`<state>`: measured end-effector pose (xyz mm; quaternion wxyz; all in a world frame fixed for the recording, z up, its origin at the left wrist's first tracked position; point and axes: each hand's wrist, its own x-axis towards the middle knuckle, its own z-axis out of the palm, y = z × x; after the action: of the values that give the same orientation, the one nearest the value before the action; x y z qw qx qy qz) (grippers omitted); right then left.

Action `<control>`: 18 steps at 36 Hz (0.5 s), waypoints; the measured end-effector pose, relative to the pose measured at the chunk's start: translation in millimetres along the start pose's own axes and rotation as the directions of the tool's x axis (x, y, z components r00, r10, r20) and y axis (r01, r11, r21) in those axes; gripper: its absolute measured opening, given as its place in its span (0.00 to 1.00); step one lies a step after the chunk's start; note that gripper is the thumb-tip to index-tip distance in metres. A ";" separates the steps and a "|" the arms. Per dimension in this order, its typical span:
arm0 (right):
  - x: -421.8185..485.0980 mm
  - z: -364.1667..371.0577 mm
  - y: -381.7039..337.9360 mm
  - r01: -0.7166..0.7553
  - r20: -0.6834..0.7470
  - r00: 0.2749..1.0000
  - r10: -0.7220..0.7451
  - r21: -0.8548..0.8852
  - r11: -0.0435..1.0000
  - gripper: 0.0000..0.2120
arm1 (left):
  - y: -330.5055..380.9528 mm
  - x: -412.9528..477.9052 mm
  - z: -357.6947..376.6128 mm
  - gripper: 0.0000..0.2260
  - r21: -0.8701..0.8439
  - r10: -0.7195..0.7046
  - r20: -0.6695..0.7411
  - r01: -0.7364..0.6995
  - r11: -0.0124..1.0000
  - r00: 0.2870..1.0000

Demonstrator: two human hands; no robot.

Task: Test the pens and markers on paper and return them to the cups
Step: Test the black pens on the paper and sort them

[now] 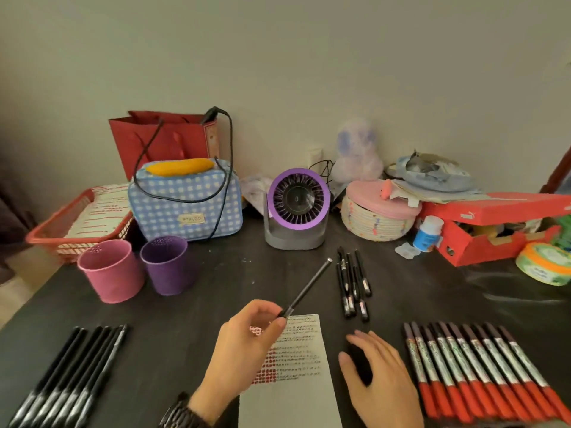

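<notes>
Nearest the camera, a sheet of paper (293, 403) lies on the dark table (216, 291), its upper half covered in rows of test marks. The left hand (247, 344) is above the sheet's top left corner and pinches a black pen (307, 287) by its near end between thumb and fingertips. The pen's long axis runs diagonally, low by the fingers and rising away to the right, with its silvery far end pointing toward the fan (296, 208). The right hand (377, 378) rests just right of the paper with its fingers bent over something dark - whether it grips anything I cannot tell. A row of black pens (68, 375) lies at the left and red-capped markers (482, 372) at the right. Farther back lies a cluster of black pens (353, 282). Beyond, on the left, a pink cup (109, 270) and a purple cup (168, 264) stand upright - side by side.
</notes>
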<state>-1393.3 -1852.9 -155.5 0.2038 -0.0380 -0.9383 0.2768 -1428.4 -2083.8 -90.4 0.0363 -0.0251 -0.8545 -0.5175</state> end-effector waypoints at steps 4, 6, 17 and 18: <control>-7.4 -17.7 -13.3 -0.056 0.000 0.998 0.059 0.285 0.957 0.15 | -7.4 -33.7 -9.5 0.04 -0.061 0.014 0.014 -0.013 0.998 1.000; -16.2 -27.2 -26.8 -0.122 0.070 0.992 0.102 0.447 0.886 0.16 | -9.4 -48.6 -12.9 0.07 -0.059 0.036 0.029 -0.034 0.998 0.999; -63.9 -34.2 -102.0 -0.349 0.353 0.931 0.095 0.781 0.518 0.11 | -18.2 -94.9 -27.1 0.09 0.272 0.195 0.138 -0.226 0.936 0.971; -67.0 -33.3 -104.1 -0.362 0.364 0.926 0.100 0.779 0.512 0.09 | -19.2 -97.5 -27.6 0.08 0.291 0.205 0.143 -0.239 0.926 0.968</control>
<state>-1314.2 -1936.3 -98.6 0.0265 -0.0239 -0.6969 0.7163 -1331.8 -2117.6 -103.2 0.0511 -0.1444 -0.9165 -0.3695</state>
